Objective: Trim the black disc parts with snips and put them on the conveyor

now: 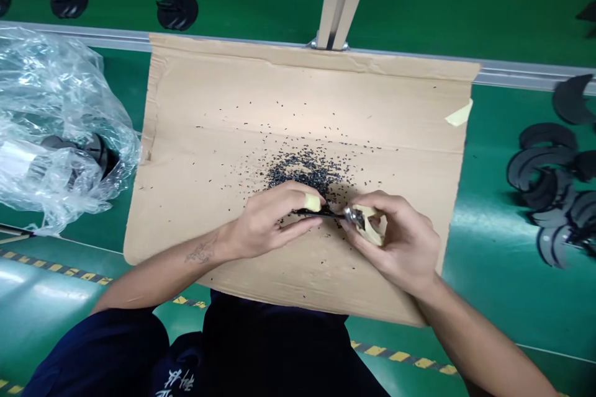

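Observation:
My left hand pinches a thin black plastic piece, seen nearly edge-on, between thumb and fingers. Pale yellow tape wraps one of its fingertips. My right hand is closed around a small shiny metal tool whose tip meets the right end of the black piece; most of the tool is hidden by the fingers. Yellow tape also shows at the right fingers. Just beyond both hands, many tiny black scraps lie heaped and scattered on a cardboard sheet.
To the right, several curved black parts are piled on the green table. A clear plastic bag with black parts inside lies left. Round black parts sit behind the metal rail, where an upright post rises.

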Demonstrator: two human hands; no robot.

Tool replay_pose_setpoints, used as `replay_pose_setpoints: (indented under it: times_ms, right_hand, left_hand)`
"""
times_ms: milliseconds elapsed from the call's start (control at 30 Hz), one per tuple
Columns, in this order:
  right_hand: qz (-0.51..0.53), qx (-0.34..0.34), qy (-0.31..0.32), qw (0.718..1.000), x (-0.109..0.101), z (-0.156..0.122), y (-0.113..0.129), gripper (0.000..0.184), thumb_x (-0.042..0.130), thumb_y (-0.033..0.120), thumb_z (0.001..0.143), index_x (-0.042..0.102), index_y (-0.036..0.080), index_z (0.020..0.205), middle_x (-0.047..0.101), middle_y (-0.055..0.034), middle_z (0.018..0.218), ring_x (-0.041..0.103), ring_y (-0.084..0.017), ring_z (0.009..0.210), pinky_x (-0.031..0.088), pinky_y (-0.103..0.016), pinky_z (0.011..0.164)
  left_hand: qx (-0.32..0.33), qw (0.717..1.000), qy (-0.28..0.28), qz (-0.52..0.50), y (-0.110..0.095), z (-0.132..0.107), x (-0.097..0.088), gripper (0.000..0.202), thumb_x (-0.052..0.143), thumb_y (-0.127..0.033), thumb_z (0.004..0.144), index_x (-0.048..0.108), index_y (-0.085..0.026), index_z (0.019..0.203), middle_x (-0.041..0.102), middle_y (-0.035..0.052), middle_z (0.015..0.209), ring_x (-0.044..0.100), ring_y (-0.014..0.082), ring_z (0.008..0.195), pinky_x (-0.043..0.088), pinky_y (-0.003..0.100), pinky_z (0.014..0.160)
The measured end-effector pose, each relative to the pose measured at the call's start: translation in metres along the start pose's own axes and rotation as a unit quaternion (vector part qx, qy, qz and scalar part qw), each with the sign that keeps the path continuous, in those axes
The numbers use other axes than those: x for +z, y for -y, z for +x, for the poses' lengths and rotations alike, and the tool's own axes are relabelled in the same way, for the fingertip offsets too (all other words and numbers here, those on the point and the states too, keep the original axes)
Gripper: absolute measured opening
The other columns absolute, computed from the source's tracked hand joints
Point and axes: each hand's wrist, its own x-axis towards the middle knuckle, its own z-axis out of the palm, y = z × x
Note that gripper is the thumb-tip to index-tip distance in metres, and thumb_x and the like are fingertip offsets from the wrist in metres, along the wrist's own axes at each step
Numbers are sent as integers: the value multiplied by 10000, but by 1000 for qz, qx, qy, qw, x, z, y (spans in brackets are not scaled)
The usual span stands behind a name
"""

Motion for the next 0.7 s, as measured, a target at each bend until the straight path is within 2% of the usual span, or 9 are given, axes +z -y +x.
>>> replay_pose_setpoints:
  times_ms: [67, 133, 200, 267, 367, 433, 533, 700]
  right_hand:
    - [-12, -76, 5, 997, -1, 0, 0, 354, 763, 109, 839, 655, 235, 1152, 754, -62, 936, 726, -193, 791, 604, -317, 682]
    - [2, -129, 33, 991, -3, 1, 1, 415, 757, 73, 827, 650, 232, 1194, 759, -73, 929, 741, -215, 820, 622, -348, 702]
    - [30, -132, 50, 990, -7, 3, 2, 451, 754, 70, 824, 642, 237, 1228, 766, -83, 956, 752, -227, 835, 632, -364, 696]
    - [28, -104, 32, 994, -12, 6, 0, 455, 758, 86, 823, 647, 253, 1231, 767, -80, 986, 752, -226, 833, 633, -368, 686]
    - [-81, -90, -5, 993, -22, 11, -6, 408, 766, 131, 839, 666, 278, 1207, 768, -69, 1012, 741, -230, 851, 618, -383, 716]
    - [-158, -112, 22, 981, -27, 14, -11, 373, 759, 164, 864, 662, 281, 1205, 771, -71, 1024, 734, -240, 867, 600, -394, 728]
    - [-202, -152, 78, 964, -30, 15, -17, 350, 743, 217, 900, 636, 264, 1231, 772, -85, 1024, 723, -251, 875, 578, -396, 712]
    - [-227, -168, 83, 956, -31, 14, -19, 334, 732, 268, 924, 653, 248, 1248, 774, -80, 1024, 713, -235, 866, 555, -379, 706]
  left_hand:
    - [24, 996, 40, 77, 3, -1, 0, 201, 666, -139, 954, 658, -131, 1155, 751, 113, 1041, 732, 163, 965, 644, 274, 819]
    - [37, 991, 66, 110, 5, -3, -1, 261, 581, -84, 968, 657, -147, 1210, 738, 118, 1080, 719, 172, 983, 642, 297, 811]
    - [34, 992, 68, 99, 7, -4, -1, 329, 553, -42, 952, 663, -174, 1232, 733, 107, 1087, 711, 171, 989, 634, 302, 810]
    - [14, 997, 54, 62, 7, -4, -2, 353, 577, -32, 939, 679, -186, 1240, 736, 100, 1084, 716, 160, 986, 628, 283, 814]
    - [-27, 999, 29, 0, 8, -3, -4, 343, 650, -64, 929, 710, -201, 1238, 753, 91, 1094, 733, 141, 973, 629, 250, 813]
    - [-44, 999, 14, -28, 8, -3, -5, 331, 688, -84, 918, 730, -197, 1226, 766, 91, 1088, 742, 137, 956, 634, 246, 806]
    - [-55, 997, 3, -50, 8, -3, -6, 320, 715, -83, 902, 749, -171, 1208, 778, 104, 1072, 753, 143, 955, 640, 244, 808]
    - [-50, 996, 12, -69, 8, -2, -6, 335, 722, -83, 904, 750, -181, 1223, 785, 103, 1072, 758, 136, 953, 640, 231, 804]
